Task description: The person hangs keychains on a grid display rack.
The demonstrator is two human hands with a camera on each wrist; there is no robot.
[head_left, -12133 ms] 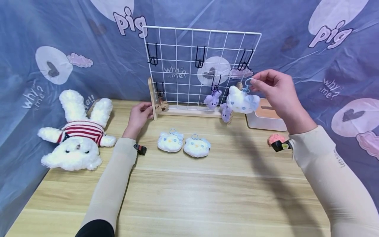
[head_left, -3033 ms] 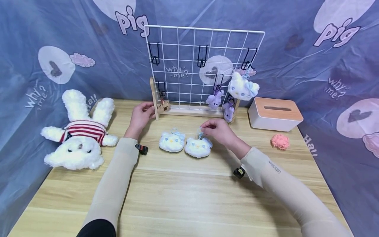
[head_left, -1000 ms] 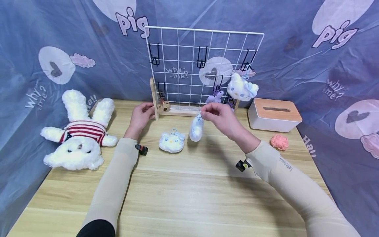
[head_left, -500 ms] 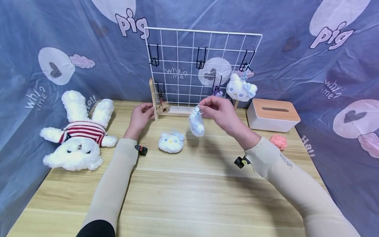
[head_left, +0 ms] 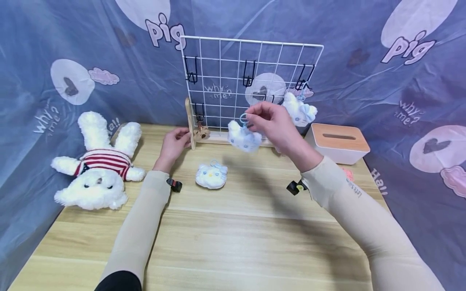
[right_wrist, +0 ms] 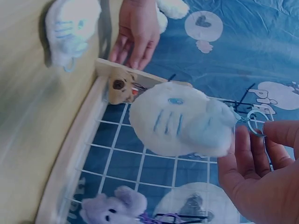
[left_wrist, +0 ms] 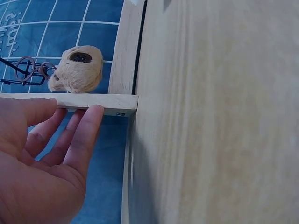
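Observation:
My right hand (head_left: pixel 271 123) pinches the light-blue ring of a white cat-face plush keychain (head_left: pixel 243 137), which hangs in front of the grid rack (head_left: pixel 225 76). In the right wrist view the plush (right_wrist: pixel 163 119) shows blue stripes and a pale blue bow. My left hand (head_left: pixel 172 147) touches the outer side of the rack's left wooden post (left_wrist: pixel 93 101); no finger shows on the inner side. A matching keychain (head_left: pixel 211 176) lies on the table, and another (head_left: pixel 300 111) hangs at the rack's upper right hook. A brown plush (left_wrist: pixel 79 70) hangs beside the left post.
Black hooks (head_left: pixel 249 74) are on the grid. A purple plush (right_wrist: pixel 112 207) hangs lower right, mostly hidden by my right arm in the head view. A tissue box (head_left: pixel 338 141) and a partly covered pink item (head_left: pixel 347 173) stand right; a large white plush (head_left: pixel 98 165) lies left.
The right hand let one cat keychain hang from the upper right hook, then took another off the table. It has raised that one toward the rack. The left hand stays at the post.

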